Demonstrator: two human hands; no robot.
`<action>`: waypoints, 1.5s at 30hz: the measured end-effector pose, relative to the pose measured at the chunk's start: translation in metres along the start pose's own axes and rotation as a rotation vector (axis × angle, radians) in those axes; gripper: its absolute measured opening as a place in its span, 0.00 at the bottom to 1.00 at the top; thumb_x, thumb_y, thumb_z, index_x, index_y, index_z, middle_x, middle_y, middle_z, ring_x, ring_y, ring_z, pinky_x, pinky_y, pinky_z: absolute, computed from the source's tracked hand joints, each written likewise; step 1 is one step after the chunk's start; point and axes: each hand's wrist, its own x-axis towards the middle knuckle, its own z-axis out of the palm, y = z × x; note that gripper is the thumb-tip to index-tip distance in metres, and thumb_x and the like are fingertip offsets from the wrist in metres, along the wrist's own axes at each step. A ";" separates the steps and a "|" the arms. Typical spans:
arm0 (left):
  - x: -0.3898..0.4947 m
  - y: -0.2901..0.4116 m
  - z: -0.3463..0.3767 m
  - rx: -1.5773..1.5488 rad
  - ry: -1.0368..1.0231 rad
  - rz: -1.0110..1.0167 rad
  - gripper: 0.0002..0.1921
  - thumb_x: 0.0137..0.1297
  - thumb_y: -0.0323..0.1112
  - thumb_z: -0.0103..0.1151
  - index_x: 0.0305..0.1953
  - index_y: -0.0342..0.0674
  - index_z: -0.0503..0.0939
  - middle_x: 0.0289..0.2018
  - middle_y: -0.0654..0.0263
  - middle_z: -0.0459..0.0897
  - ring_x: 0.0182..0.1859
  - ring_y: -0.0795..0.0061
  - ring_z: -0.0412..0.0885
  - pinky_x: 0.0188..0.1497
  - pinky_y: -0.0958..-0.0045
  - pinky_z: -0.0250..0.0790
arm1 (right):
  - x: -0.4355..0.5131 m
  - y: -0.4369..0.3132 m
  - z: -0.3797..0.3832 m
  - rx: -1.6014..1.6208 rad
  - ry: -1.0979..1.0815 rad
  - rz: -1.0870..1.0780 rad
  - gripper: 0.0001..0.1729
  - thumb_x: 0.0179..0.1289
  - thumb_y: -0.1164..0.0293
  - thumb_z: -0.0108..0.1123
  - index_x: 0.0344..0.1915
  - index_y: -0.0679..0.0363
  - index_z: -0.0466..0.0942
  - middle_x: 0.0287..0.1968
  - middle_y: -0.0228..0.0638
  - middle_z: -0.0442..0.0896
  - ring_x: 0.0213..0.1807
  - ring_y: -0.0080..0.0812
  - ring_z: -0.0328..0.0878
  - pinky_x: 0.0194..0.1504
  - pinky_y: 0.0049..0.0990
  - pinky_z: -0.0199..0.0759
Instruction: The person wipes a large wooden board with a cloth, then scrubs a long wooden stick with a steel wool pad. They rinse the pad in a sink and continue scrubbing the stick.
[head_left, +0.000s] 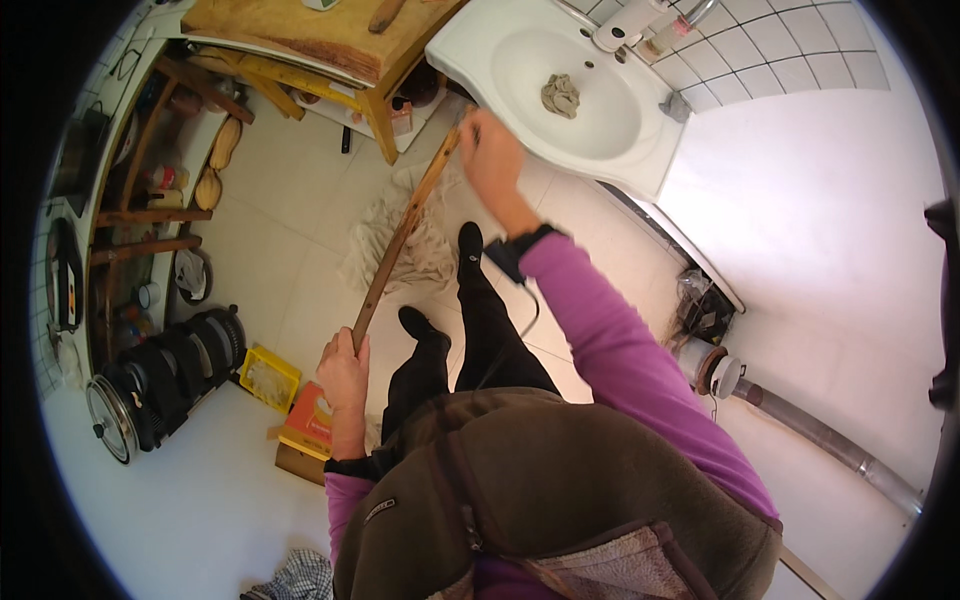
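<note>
A long wooden pole (409, 219) slants across the view between my two hands. My left hand (345, 375) is wrapped around its lower end, close to my body. At the upper end, beside the sink's front edge, my right hand (491, 161) is closed at the pole, slightly blurred; its fingertips are partly hidden. Below the pole, a heap of pale, wet-looking cloth strips (405, 244) lies spread on the tiled floor (285, 255) in front of my shoes. Whether the strips are joined to the pole cannot be made out.
A white sink (517, 124) holds a crumpled grey cloth (560, 96). A yellow wooden table (300, 34) stands beside it. At left are shelves (154, 216), squashes (225, 144), a rack of pot lids (180, 367), a yellow basket (271, 379) and a box (307, 420). A metal pipe (825, 442) runs at right.
</note>
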 end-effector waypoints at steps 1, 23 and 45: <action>0.001 0.000 0.000 0.007 0.011 -0.006 0.14 0.67 0.42 0.65 0.38 0.40 0.73 0.31 0.59 0.81 0.36 0.54 0.82 0.37 0.57 0.76 | -0.004 -0.002 0.001 0.038 -0.061 0.002 0.08 0.64 0.66 0.65 0.34 0.57 0.79 0.30 0.42 0.84 0.34 0.53 0.82 0.34 0.44 0.74; 0.002 -0.006 -0.001 0.029 0.005 -0.002 0.15 0.68 0.44 0.65 0.38 0.40 0.73 0.30 0.58 0.81 0.35 0.54 0.83 0.36 0.57 0.76 | -0.005 -0.012 0.012 -0.025 0.095 0.100 0.06 0.65 0.67 0.65 0.39 0.55 0.78 0.37 0.42 0.84 0.38 0.51 0.83 0.38 0.44 0.74; 0.004 -0.003 -0.005 -0.020 0.064 0.011 0.14 0.66 0.41 0.67 0.39 0.41 0.73 0.31 0.60 0.81 0.35 0.55 0.83 0.36 0.58 0.77 | -0.078 -0.053 -0.001 -0.084 -0.162 -0.212 0.02 0.62 0.71 0.61 0.33 0.52 0.76 0.34 0.37 0.78 0.34 0.47 0.80 0.33 0.42 0.74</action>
